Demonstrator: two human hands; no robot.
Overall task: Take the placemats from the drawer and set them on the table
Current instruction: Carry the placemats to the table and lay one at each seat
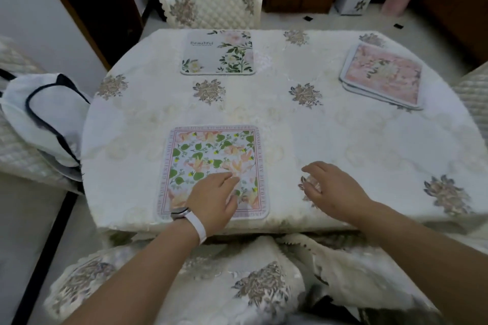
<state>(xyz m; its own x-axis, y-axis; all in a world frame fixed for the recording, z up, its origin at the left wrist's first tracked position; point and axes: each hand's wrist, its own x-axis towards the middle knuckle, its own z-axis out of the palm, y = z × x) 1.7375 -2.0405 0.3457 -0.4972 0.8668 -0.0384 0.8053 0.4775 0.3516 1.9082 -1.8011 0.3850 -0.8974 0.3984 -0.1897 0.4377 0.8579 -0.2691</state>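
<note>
Placemats sit on the bench (290, 119): near placemat (211, 148) under the left grip (214, 198), fingers relaxed; far placemat (217, 53) opposite; seemingly two in the stack (383, 76). Right grip (332, 187) hovers slack, empty. Dragging could skew the near placemat.

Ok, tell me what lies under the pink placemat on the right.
Under the pink placemat, a second mat shows only its pale edge along the near side; its pattern is covered.
</note>
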